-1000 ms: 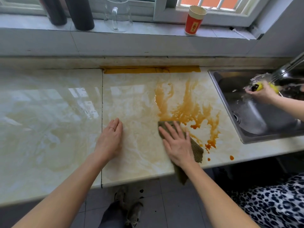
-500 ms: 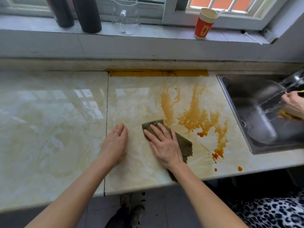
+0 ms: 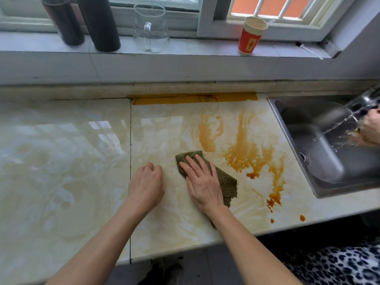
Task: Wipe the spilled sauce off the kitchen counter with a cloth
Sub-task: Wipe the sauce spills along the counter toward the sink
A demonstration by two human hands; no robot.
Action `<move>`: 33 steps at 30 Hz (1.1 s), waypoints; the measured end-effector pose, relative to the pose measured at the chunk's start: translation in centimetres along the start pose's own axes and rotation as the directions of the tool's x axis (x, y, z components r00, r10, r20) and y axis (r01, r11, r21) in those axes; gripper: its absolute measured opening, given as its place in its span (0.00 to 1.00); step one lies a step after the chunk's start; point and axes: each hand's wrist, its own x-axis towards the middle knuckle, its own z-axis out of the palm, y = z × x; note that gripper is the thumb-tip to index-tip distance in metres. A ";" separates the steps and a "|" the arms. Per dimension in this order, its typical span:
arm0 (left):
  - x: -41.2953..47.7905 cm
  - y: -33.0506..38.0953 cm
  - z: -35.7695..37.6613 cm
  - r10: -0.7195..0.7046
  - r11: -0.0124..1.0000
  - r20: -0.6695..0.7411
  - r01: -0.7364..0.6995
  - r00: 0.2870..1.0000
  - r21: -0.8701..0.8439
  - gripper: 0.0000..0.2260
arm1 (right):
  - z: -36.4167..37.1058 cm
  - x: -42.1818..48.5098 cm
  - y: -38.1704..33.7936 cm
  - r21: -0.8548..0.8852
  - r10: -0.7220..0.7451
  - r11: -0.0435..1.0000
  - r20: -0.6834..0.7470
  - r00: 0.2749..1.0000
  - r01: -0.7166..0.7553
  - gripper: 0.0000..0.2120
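Orange-brown sauce (image 3: 248, 149) is smeared across the pale marble counter (image 3: 61, 161), from the back edge down to drops near the front edge. A dark green woven cloth (image 3: 226, 182) lies flat just left of the main smear. My right hand (image 3: 202, 182) presses on the cloth with straight, spread fingers. My left hand (image 3: 147, 183) rests on the bare counter beside it, its fingers curled under and holding nothing.
A steel sink (image 3: 320, 153) is set in the counter at the right; another person's hand (image 3: 370, 128) rinses something under running water there. On the window sill stand two dark cylinders (image 3: 98, 23), a glass jug (image 3: 151, 27) and a red paper cup (image 3: 251, 36).
My right hand has slid the cloth leftward, away from the main smear. The fingers of my left hand have curled from flat to bent under.
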 end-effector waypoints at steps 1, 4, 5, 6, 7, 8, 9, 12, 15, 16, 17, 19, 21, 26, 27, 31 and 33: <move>0.3 0.1 -0.1 -0.005 1.000 -0.002 0.005 1.000 0.001 0.13 | -0.1 0.4 0.6 -0.006 0.014 1.000 0.002 1.000 -0.014 0.22; 1.2 0.0 0.3 0.000 1.000 -0.032 0.000 0.999 -0.016 0.15 | -0.8 1.1 2.3 0.012 0.142 0.990 -0.008 0.990 -0.142 0.24; 1.3 -0.2 0.4 -0.001 1.000 -0.039 0.000 0.999 -0.025 0.17 | -1.0 1.2 2.5 0.040 0.187 0.982 -0.010 0.982 -0.186 0.24; 1.4 -0.4 0.5 -0.001 0.999 -0.044 0.000 0.999 -0.034 0.19 | -1.0 1.3 2.4 0.076 0.227 0.971 -0.016 0.974 -0.225 0.25; 1.5 -0.6 0.7 0.000 0.999 -0.048 -0.002 0.999 -0.041 0.21 | -1.0 1.2 2.0 0.112 0.262 0.960 -0.032 0.965 -0.257 0.26; 1.5 -0.8 0.8 0.001 0.999 -0.050 -0.003 0.999 -0.048 0.23 | -1.0 1.1 1.3 0.141 0.286 0.951 -0.055 0.957 -0.276 0.26; 1.6 -1.0 0.9 0.000 0.999 -0.050 -0.003 0.999 -0.054 0.24 | -0.9 0.9 0.5 0.159 0.291 0.948 -0.077 0.954 -0.276 0.26; 1.8 -1.2 1.3 -0.009 0.998 -0.054 0.006 0.998 -0.055 0.27 | -0.1 0.1 -2.1 0.162 0.149 0.977 -0.065 0.987 -0.137 0.25; 2.0 -1.1 1.2 0.012 0.999 -0.056 -0.014 0.998 -0.045 0.27 | 0.5 0.5 -2.8 0.143 -0.001 0.990 -0.013 1.000 0.003 0.25; 2.1 -1.1 1.1 0.007 0.998 -0.055 -0.010 0.998 -0.058 0.27 | 0.5 0.9 -2.5 0.139 -0.021 0.990 -0.004 1.000 0.022 0.25; 2.1 -1.1 1.0 0.000 0.997 -0.055 -0.003 0.998 -0.071 0.26 | 0.3 1.3 -2.0 0.130 -0.037 0.991 0.006 0.999 0.036 0.25; 2.2 -1.4 0.9 -0.007 0.996 -0.066 0.001 0.998 -0.091 0.25 | 0.0 2.2 -0.6 0.098 -0.026 0.995 0.019 0.999 0.024 0.24; 2.3 -1.6 1.0 0.004 0.995 -0.081 -0.012 0.997 -0.099 0.24 | -0.2 3.1 1.0 0.081 0.076 0.994 -0.016 0.997 -0.075 0.23; 2.3 -2.0 1.3 0.009 0.994 -0.074 -0.017 0.997 -0.109 0.26 | -0.2 3.5 1.2 0.171 0.284 0.950 -0.113 0.952 -0.263 0.21; 2.2 -2.0 1.4 0.015 0.994 -0.077 -0.023 0.997 -0.108 0.27 | -0.1 3.1 0.4 0.176 0.281 0.950 -0.123 0.952 -0.257 0.22; 2.4 -2.0 1.7 0.020 0.994 -0.086 -0.029 0.996 -0.110 0.26 | 0.9 1.2 -3.6 0.097 0.013 0.995 -0.049 0.999 -0.008 0.24; 2.6 -2.2 1.9 0.033 0.994 -0.081 -0.041 0.996 -0.099 0.26 | 1.3 1.4 -4.0 0.080 -0.074 0.994 0.011 0.997 0.072 0.24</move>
